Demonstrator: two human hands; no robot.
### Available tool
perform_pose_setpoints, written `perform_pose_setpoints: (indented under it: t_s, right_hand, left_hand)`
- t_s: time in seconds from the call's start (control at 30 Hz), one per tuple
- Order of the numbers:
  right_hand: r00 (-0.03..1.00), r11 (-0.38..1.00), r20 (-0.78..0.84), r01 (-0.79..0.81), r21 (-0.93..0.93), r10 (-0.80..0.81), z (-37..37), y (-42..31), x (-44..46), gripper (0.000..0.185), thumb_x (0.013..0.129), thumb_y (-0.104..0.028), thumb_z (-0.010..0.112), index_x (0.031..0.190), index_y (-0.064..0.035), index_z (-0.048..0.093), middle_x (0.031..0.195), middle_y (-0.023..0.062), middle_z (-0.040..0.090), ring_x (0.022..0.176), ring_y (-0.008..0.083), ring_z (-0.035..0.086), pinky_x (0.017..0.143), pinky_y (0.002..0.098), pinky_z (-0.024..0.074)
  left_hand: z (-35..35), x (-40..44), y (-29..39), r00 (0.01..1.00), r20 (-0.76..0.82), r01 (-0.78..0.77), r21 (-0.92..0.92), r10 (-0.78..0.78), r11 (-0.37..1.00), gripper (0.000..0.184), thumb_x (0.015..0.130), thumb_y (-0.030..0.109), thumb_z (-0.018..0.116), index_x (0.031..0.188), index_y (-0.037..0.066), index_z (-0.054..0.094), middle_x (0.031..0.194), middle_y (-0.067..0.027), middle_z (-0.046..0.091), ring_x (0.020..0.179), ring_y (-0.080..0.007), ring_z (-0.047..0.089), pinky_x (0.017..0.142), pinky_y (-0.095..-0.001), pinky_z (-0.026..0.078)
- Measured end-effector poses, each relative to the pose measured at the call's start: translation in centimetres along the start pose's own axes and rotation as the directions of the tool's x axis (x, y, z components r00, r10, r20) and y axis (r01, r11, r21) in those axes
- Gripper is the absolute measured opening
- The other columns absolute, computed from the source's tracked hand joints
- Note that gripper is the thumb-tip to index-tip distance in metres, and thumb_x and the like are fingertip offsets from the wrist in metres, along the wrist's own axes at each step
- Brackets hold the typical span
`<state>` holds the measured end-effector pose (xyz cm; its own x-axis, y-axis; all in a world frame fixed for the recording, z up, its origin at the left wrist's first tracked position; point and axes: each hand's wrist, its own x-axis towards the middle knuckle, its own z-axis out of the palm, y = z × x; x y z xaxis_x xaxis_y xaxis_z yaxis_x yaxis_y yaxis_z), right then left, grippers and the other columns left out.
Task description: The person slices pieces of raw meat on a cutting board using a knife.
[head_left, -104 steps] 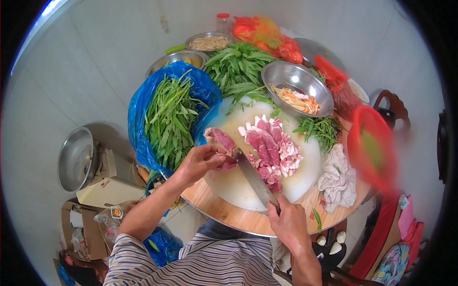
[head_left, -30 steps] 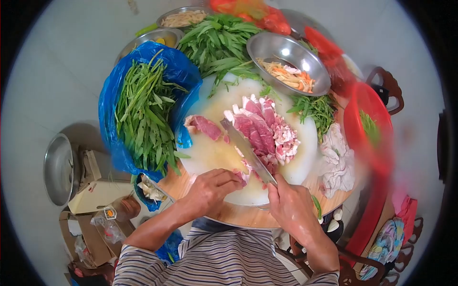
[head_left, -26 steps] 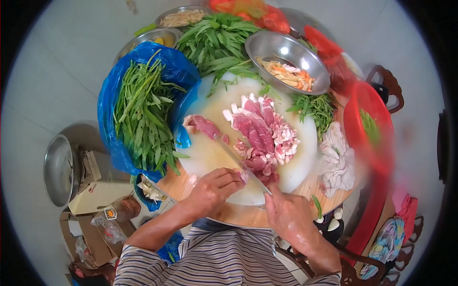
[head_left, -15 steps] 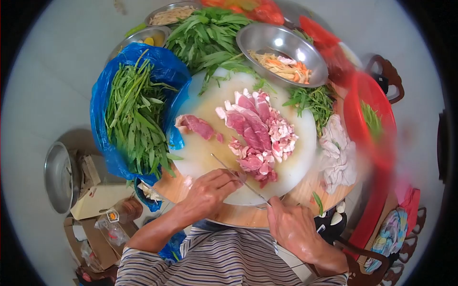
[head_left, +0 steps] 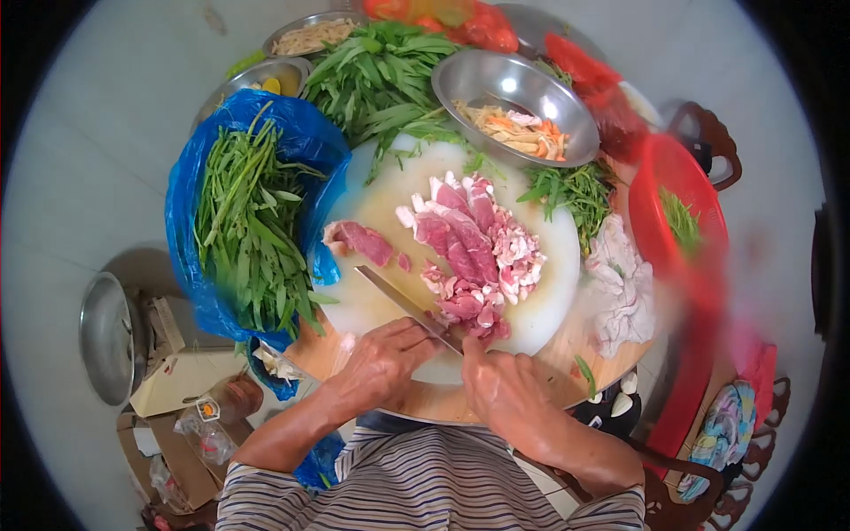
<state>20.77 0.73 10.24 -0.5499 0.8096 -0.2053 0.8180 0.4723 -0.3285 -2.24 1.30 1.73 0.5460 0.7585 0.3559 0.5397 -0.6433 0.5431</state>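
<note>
My right hand [head_left: 509, 388] is wrapped around the handle of a knife [head_left: 398, 301] at the front edge of the white round cutting board [head_left: 372, 283]. The blade points up and to the left, its broad side showing. Curled fingers of my left hand [head_left: 381, 358] press close against the blade near its middle; anything under them is hidden. Just beyond the blade lies a pile of raw meat [head_left: 465, 243], part in thick slabs, part in small chopped bits. A separate meat strip [head_left: 357, 241] rests left of the pile.
Leafy greens [head_left: 252, 212] fill a blue plastic bag [head_left: 181, 203] on the left. At the back stand more greens [head_left: 376, 80] and a steel bowl [head_left: 567, 97] of shredded vegetables. A crumpled cloth [head_left: 620, 292] and a red basket [head_left: 651, 199] are at the right.
My right hand has moved left and forward, closer to my left hand. The knife has turned from nearly edge-on to showing its broad side, its tip shifting up and left.
</note>
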Motion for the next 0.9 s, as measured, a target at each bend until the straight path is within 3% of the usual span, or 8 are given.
perform_pose_setpoints:
  t_s: [0.1, 0.2, 0.37, 0.5, 0.7, 0.77, 0.9]
  right_hand:
    - [1.000, 0.999, -0.022, -0.008, -0.044, 0.007, -0.5, 0.2, -2.2, 0.017, 0.096, -0.006, 0.062, 0.110, 0.0040, 0.059, 0.070, 0.0224, 0.072, 0.065, 0.0387, 0.077, 0.058, 0.0476, 0.0616]
    - [0.992, 0.995, 0.101, -0.072, -0.064, 0.078, -1.7, 0.8, -4.6, 0.016, 0.098, -0.007, 0.061, 0.109, 0.0038, 0.059, 0.071, 0.0237, 0.072, 0.065, 0.0400, 0.077, 0.058, 0.0500, 0.0611]
    - [0.990, 0.991, 0.049, -0.132, -0.009, 0.132, -1.9, 1.3, -3.6, 0.025, 0.101, -0.010, 0.060, 0.116, 0.0087, 0.063, 0.073, 0.0227, 0.073, 0.064, 0.0419, 0.075, 0.057, 0.0502, 0.0605]
    - [0.996, 0.997, -0.036, -0.079, 0.012, 0.080, -1.2, 0.5, -3.3, 0.025, 0.101, -0.011, 0.061, 0.114, 0.0089, 0.064, 0.072, 0.0219, 0.073, 0.064, 0.0408, 0.075, 0.056, 0.0490, 0.0602]
    - [0.998, 0.999, 0.058, -0.019, 0.028, 0.017, -2.0, 0.5, -4.4, 0.029, 0.096, -0.007, 0.065, 0.119, 0.0104, 0.064, 0.070, 0.0201, 0.072, 0.062, 0.0372, 0.075, 0.056, 0.0463, 0.0611]
    - [0.993, 0.996, 0.098, -0.055, -0.067, 0.062, -1.9, 0.5, -5.7, 0.029, 0.093, -0.005, 0.065, 0.118, 0.0101, 0.063, 0.069, 0.0196, 0.071, 0.062, 0.0373, 0.075, 0.057, 0.0462, 0.0613]
    - [0.979, 0.995, 0.180, -0.101, -0.004, 0.100, -3.0, 0.1, -4.2, 0.028, 0.093, -0.005, 0.064, 0.116, 0.0093, 0.061, 0.068, 0.0201, 0.072, 0.061, 0.0379, 0.075, 0.057, 0.0473, 0.0609]
  left_hand:
    - [0.7, -0.4, -0.2, 0.999, -0.035, -0.024, 0.002, 0.024, 1.000, 0.051, 0.072, 0.002, 0.070, 0.122, 0.002, 0.075, 0.126, -0.0118, 0.076, 0.121, -0.0328, 0.072, 0.103, -0.0419, 0.060]
    - [0.4, -0.6, -0.1, 0.998, -0.066, -0.020, 0.003, 0.021, 1.000, 0.049, 0.072, 0.000, 0.071, 0.121, 0.002, 0.076, 0.125, -0.0112, 0.076, 0.119, -0.0323, 0.072, 0.103, -0.0416, 0.060]
    - [0.2, -0.3, 0.2, 0.994, -0.110, -0.012, -0.044, 0.007, 0.999, 0.047, 0.073, -0.001, 0.070, 0.120, 0.000, 0.076, 0.124, -0.0110, 0.076, 0.119, -0.0313, 0.072, 0.102, -0.0404, 0.060]
    - [0.2, -0.4, 0.3, 0.996, -0.093, -0.013, -0.020, 0.011, 1.000, 0.047, 0.074, 0.000, 0.070, 0.121, -0.001, 0.076, 0.123, -0.0109, 0.076, 0.117, -0.0307, 0.072, 0.102, -0.0387, 0.060]
    - [-0.1, 0.0, 0.7, 0.998, -0.061, -0.002, 0.014, 0.003, 1.000, 0.051, 0.074, 0.000, 0.069, 0.125, 0.001, 0.076, 0.123, -0.0107, 0.076, 0.115, -0.0305, 0.072, 0.100, -0.0389, 0.061]
    - [-0.2, 0.0, 0.6, 0.999, -0.051, 0.004, 0.030, -0.003, 1.000, 0.053, 0.074, 0.000, 0.069, 0.126, 0.002, 0.075, 0.123, -0.0106, 0.076, 0.114, -0.0305, 0.072, 0.099, -0.0393, 0.061]
    - [0.0, -0.3, 0.3, 1.000, -0.003, 0.006, 0.013, -0.006, 1.000, 0.055, 0.073, 0.003, 0.071, 0.128, 0.003, 0.075, 0.124, -0.0107, 0.076, 0.114, -0.0305, 0.072, 0.100, -0.0401, 0.061]
